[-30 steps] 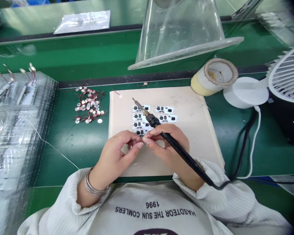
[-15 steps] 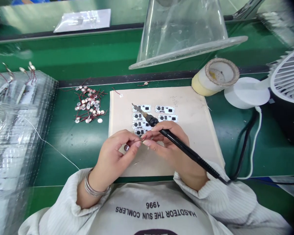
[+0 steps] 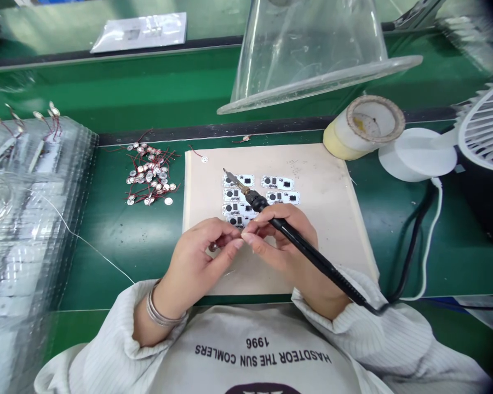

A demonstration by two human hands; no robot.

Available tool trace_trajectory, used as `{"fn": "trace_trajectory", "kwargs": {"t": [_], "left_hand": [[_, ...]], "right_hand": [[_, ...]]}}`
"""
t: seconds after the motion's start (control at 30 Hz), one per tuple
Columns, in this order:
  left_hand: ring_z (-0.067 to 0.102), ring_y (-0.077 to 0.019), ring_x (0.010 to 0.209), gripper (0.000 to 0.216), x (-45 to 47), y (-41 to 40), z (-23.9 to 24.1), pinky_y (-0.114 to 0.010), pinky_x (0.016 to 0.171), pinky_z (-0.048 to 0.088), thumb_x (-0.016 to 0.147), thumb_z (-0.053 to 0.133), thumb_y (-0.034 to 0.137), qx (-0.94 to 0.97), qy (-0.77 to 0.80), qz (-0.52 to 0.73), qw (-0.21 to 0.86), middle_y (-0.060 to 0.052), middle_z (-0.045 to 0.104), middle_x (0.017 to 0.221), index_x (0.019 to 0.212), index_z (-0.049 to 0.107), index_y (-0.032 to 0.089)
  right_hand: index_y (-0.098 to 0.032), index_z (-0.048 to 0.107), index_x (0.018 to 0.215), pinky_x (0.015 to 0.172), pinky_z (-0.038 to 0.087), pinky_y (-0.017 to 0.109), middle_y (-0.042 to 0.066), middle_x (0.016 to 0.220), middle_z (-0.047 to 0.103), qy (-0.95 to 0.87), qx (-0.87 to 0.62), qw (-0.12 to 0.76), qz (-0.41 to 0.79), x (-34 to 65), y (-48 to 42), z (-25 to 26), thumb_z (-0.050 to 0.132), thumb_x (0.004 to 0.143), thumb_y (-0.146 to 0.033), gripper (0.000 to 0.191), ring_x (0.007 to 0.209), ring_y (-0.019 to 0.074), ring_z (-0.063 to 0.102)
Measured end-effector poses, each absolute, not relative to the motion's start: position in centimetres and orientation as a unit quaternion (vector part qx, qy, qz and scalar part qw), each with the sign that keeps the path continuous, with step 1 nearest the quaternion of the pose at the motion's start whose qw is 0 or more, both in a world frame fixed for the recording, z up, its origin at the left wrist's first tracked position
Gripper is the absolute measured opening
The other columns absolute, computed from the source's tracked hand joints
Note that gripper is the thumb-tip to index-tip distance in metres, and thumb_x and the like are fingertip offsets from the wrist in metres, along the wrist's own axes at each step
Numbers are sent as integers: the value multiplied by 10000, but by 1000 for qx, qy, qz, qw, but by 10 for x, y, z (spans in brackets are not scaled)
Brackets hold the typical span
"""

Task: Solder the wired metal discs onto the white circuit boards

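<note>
My left hand (image 3: 207,251) is closed in a pinch around a small round wired disc (image 3: 212,247), whose wires are mostly hidden by the fingers. The fingertips of my right hand (image 3: 281,235) meet the left ones and are pressed together. A black soldering iron (image 3: 299,241) lies across my right hand, held there, its metal tip pointing up and left. Under the tip, several small white circuit boards (image 3: 282,183) lie in two columns on a beige board (image 3: 324,219). Near the beige board's top left corner rests a single wired disc (image 3: 204,159).
A pile of red-wired discs (image 3: 150,172) lies left of the board. Stacked clear trays (image 3: 28,219) fill the far left. At the right stand a tape roll (image 3: 363,128) and a white fan (image 3: 487,126). A clear plastic hood (image 3: 312,60) hangs above the back.
My fingertips have drawn together, and the red wire seen between them is now hidden. The disc has turned and shows less of its face. The soldering iron stays in my right hand.
</note>
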State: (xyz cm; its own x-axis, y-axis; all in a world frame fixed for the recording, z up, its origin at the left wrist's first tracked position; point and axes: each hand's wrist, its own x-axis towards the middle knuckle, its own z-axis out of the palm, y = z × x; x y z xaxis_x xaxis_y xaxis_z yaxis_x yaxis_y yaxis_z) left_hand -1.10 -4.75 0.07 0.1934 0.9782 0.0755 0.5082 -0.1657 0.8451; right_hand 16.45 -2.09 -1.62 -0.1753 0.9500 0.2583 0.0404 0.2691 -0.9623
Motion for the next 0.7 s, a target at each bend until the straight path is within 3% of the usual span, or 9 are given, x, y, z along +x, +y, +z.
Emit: {"fn": "trace_trajectory", "kwargs": {"t": [0.53,0.7], "left_hand": [[583,-114,680,109,-15,-44,0,-224,593,439,903,614,157,700,532,340,334,1,648,727,802,645,184],[589,-129,722,105,-40,-24,-8,-248,660,467,897,611,175,727,531,300,316,-11,639,769,801,653,183]], "right_hand": [[-233,627,829,560,554,221,-32,776,697,-694,-408,477,353,166,-21,-18,717,789,-114,154,624,102,628],[-258,677,965,565,570,228,-20,857,729,-641,-440,508,372,171,-19,-23,729,814,-155,189,654,111,667]]}}
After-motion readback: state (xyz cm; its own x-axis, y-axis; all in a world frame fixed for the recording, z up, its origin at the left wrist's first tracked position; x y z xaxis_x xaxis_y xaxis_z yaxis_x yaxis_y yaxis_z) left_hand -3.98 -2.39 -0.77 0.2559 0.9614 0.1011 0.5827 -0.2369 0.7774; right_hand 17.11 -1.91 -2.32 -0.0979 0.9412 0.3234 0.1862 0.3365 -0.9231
